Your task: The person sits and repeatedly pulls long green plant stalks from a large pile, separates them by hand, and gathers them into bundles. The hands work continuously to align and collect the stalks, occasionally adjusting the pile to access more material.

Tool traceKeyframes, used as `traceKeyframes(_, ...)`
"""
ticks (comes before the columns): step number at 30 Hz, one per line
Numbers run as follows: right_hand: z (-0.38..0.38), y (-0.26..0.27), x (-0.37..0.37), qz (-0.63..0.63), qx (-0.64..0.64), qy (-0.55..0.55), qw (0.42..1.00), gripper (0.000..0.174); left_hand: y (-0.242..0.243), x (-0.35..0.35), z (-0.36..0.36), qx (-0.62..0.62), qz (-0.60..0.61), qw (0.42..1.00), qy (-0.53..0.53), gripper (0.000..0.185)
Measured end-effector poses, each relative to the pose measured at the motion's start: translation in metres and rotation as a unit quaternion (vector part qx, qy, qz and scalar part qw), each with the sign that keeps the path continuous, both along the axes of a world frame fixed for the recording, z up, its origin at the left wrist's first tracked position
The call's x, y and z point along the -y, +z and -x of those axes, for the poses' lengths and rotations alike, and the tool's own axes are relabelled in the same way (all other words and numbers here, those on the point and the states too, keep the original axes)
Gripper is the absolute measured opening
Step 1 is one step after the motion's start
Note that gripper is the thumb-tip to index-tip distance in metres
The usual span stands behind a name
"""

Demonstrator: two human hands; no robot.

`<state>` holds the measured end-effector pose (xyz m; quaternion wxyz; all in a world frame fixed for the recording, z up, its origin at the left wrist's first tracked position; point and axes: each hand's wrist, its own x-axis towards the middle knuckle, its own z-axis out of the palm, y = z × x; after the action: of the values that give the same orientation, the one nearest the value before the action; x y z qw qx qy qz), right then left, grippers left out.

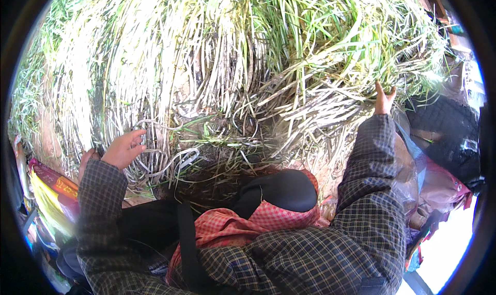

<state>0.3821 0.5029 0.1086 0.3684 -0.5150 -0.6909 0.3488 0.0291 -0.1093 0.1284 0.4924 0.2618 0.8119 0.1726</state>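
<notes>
A broad heap of long leafy stalks (224, 58), pale at the stem ends and green at the leaves, lies before me; they look like a chive or onion kind. My left hand (124, 147) hovers by the stem ends at the left, fingers loosely curled and thumb apart, nothing visible in it. Just to its right is a pale curled strip (182, 161). My right hand (383, 99) reaches out to the right side of the heap, thumb and fingers spread, palm side partly hidden. Slanting stalks (310, 116) lie to its left, apart from the upright rows.
My knee in black cloth (288, 190) and a red checked cloth (224, 227) are close below the heap. Printed plastic bags (58, 190) lie at left. Black cloth (445, 128) and a pinkish bag (441, 182) are at right. Bits of leaf litter (221, 147) cover the ground.
</notes>
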Motion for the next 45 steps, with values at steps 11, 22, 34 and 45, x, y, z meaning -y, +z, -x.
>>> traceKeyframes(11, 0.004, 0.004, 0.213, 0.242, -0.187, -0.128, 0.943, 0.074, 0.010, 0.032, 0.001, 0.036, -0.029, 0.995, 0.084, 0.045)
traceKeyframes(22, -0.036, 0.094, 0.332, 0.463, -0.150, 0.446, 0.752, 0.037, -0.028, 0.166, 0.038, -0.183, -0.158, 0.958, -0.156, 0.007)
traceKeyframes(34, -0.067, 0.055, 0.361, 0.307, -0.031, 0.490, 0.815, 0.039, -0.029, 0.191, 0.046, -0.565, 0.145, 0.765, -0.271, 0.014)
traceKeyframes(45, -0.179, 0.143, 0.424, 0.451, -0.358, 0.273, 0.770, 0.043, -0.040, 0.214, 0.060, -0.556, 0.236, 0.790, -0.108, 0.025)
